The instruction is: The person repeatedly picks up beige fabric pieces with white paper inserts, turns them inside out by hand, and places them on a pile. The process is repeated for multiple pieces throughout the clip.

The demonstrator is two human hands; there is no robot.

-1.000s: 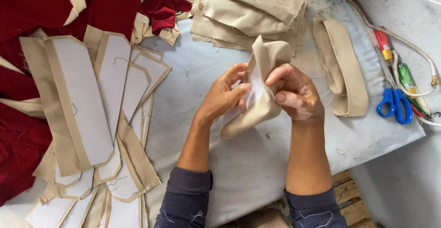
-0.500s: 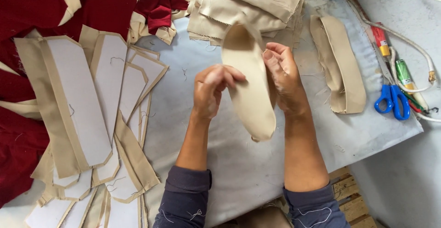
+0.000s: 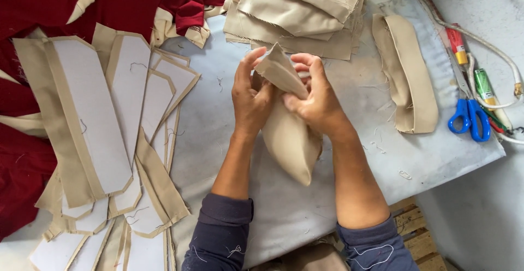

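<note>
Pale grey-blue cloth covers the worktable (image 3: 349,194), and it's pretty crowded. Dark red fabric (image 3: 33,9) is heaped along the left and top-left, and next to it sits a fan of pointed beige pieces with white interfacing (image 3: 87,123) on them, overlapping each other down toward the near edge. Up top there's a stack of beige cut pieces (image 3: 305,14), and to the right of that a curved beige band (image 3: 409,72) lying flat. Blue-handled scissors (image 3: 469,115) are at the right edge near a white cord (image 3: 491,44).

Middle of the table: both hands are on a long beige fabric piece (image 3: 292,140), held up off the cloth. Left hand (image 3: 252,99) is curled round its upper left edge, right hand (image 3: 314,99) pinches the pointed top end, fingers closed on it.
</note>
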